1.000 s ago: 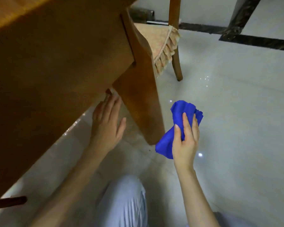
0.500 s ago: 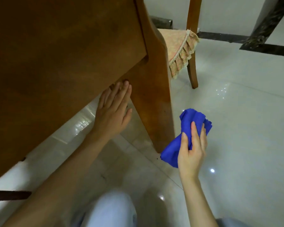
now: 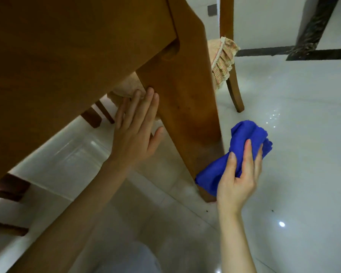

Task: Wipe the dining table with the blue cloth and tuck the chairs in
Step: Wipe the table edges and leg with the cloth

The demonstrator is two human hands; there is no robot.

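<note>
Crouching low beside the dining table [image 3: 57, 56], the person is seen from under its apron, and its stout wooden leg [image 3: 187, 107] is being worked on rather than the top. The blue cloth [image 3: 242, 150] is being clamped in the right hand [image 3: 237, 182], fingers curled over the bunched fabric, and its lower fold is being pressed against the outer face of the leg near the foot, just above the pale tiled floor [image 3: 283, 194]. The left hand [image 3: 135, 133] is being held flat and spread, fingers apart and gripping nothing, its fingertips touching the inner edge of the leg just below the apron. The step in hand is judged to be wiping down the leg. To do it well, the cloth should be wrapped further round the leg so that more than one face is being covered in a stroke, pressure should be kept even from foot to joint, and the leg should be steadied by the open palm. A chair [image 3: 230, 66] with a frilled seat cushion [image 3: 223, 60] is standing beyond the leg, seemingly not yet tucked in; that part of the task is judged to be outstanding.
</note>
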